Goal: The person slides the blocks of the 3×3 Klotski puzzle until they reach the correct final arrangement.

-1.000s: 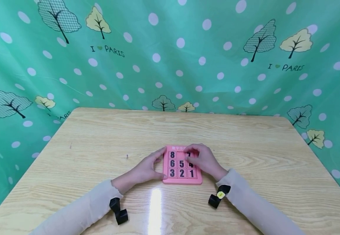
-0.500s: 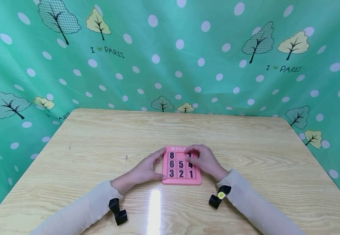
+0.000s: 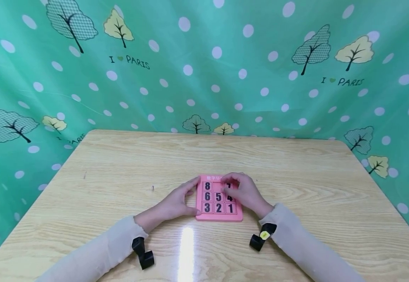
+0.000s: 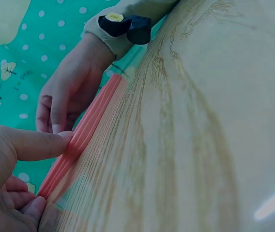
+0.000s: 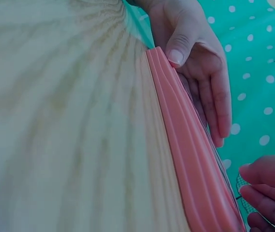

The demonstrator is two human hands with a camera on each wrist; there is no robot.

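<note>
A pink sliding number puzzle [image 3: 219, 217] lies flat on the table. Its rows read 8, a gap, 7; then 6, 5, 4; then 3, 2, 1. My left hand [image 3: 177, 201] holds the left side, thumb at the near corner and index finger at the far corner; the left wrist view shows the thumb on the puzzle's pink edge [image 4: 86, 126]. Over the upper right tiles hovers my right hand [image 3: 243, 190], bent thumb and index finger apart, partly covering the 7 and 4. In the right wrist view its fingertips [image 5: 246, 171] are beside the puzzle's face; contact is unclear.
The puzzle rests on a wood-grain table [image 3: 133, 156]. Behind and beside it hangs a green dotted curtain [image 3: 169, 51] with printed trees. Black wrist cameras [image 3: 143, 253] hang from both sleeves, and a bright reflection [image 3: 186, 252] crosses the near tabletop.
The head view shifts very slightly. Both hands keep almost the same pose on and over the puzzle, and the tiles stay in the same order.
</note>
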